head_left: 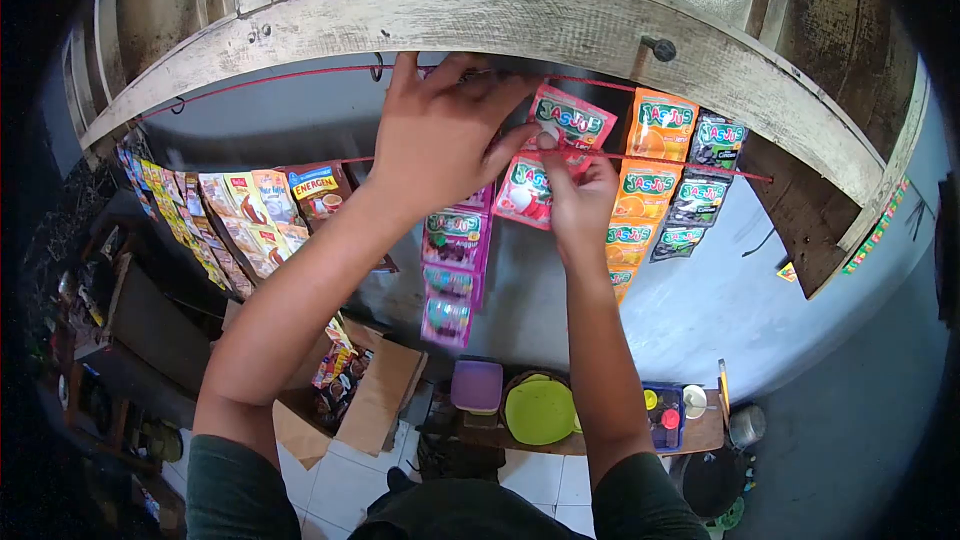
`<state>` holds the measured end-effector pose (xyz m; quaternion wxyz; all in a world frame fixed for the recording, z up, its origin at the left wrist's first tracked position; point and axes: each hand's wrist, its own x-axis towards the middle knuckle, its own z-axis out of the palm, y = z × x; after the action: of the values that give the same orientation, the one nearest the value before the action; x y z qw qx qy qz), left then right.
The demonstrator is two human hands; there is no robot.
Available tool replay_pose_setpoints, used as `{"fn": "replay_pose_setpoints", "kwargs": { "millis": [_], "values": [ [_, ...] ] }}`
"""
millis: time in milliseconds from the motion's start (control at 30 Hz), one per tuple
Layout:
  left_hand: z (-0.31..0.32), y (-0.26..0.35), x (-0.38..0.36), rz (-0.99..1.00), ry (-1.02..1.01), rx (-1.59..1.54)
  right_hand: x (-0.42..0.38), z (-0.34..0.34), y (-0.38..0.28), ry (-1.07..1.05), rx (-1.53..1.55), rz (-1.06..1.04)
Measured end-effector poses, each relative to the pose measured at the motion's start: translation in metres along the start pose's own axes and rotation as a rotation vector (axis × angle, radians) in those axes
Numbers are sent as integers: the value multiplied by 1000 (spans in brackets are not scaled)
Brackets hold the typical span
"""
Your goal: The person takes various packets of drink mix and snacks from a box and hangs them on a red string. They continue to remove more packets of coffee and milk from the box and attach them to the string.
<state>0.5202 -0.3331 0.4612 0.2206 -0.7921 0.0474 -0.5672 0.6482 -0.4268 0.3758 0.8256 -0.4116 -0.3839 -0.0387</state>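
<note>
A short strip of pink-red Jasjus drink sachets is between my hands, by the lower red string. My right hand is closed on it, thumb on the front near the join between two sachets. My left hand reaches up by the upper string. Its thumb and index finger meet the strip's left edge, while the other fingers spread toward the wooden beam, their tips partly hidden. Purple Jasjus sachets hang behind and below my left hand. Orange Jasjus sachets hang just right of my right hand.
Black-and-green sachets hang far right, and Energen sachets hang left. A whitish wooden beam crosses overhead. Below stand an open cardboard box, a green bowl, a purple container and a blue tray.
</note>
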Motion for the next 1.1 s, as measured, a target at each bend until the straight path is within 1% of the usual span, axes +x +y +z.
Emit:
{"fn": "replay_pose_setpoints", "kwargs": {
  "millis": [67,100,167,200,267,300,367,400,433,467,500,533,567,600,667,700,767,800,867,900,933,967,1000,1100],
  "values": [
    [2,2,3,-41,14,-35,5,-1,1,-64,27,-78],
    [5,2,4,-40,14,-36,5,-1,0,-63,27,-78],
    [11,2,4,-115,14,-167,6,0,-2,-79,25,-10],
    [11,1,5,-113,15,-167,5,-2,3,-77,25,-12],
    [10,1,6,-192,-3,-211,-3,-11,15,-120,114,-5],
    [10,0,8,-189,-1,-209,-10,-8,-2,-164,140,40],
    [8,-2,11,-218,75,-245,-35,-21,-26,-245,46,99],
    [8,-3,15,-217,81,-241,-50,-31,-45,-273,-100,126],
    [7,-3,21,-264,97,-316,-59,-40,-64,-300,-246,153],
    [8,-3,24,-313,110,-392,-58,-45,-82,-303,-246,151],
    [12,-4,27,-315,108,-392,-57,-51,-98,-370,-443,108],
    [18,-5,29,-361,108,-440,-59,-54,-108,-434,-639,68],
    [23,-4,30,-404,106,-489,-52,-53,-111,-412,-721,-140],
    [25,-2,29,-398,100,-494,-41,-52,-112,-402,-720,-137],
    [29,-1,30,-441,-73,-333,-14,-49,-114,-402,-968,-759],
    [31,0,30,-435,-73,-340,-3,-46,-113,-395,-974,-758],
    [35,0,31,-502,-140,-353,14,-39,-111,-333,-1143,-929],
    [39,-1,32,-500,-136,-354,22,-38,-109,-332,-1145,-932],
    [46,-6,33,-483,-104,-426,35,-36,-102,-272,-1277,-999],
    [47,-6,33,-488,-98,-421,39,-35,-98,-253,-1319,-988],
    [49,-5,34,-410,1,-339,41,-35,-95,-261,-1314,-994],
    [49,-3,35,-331,96,-256,43,-35,-93,-273,-1346,-934],
    [48,-3,35,-336,99,-249,44,-34,-92,-285,-1376,-875],
    [47,-5,34,-341,44,-239,43,-26,-101,-275,-1382,-925]
  ]
}}
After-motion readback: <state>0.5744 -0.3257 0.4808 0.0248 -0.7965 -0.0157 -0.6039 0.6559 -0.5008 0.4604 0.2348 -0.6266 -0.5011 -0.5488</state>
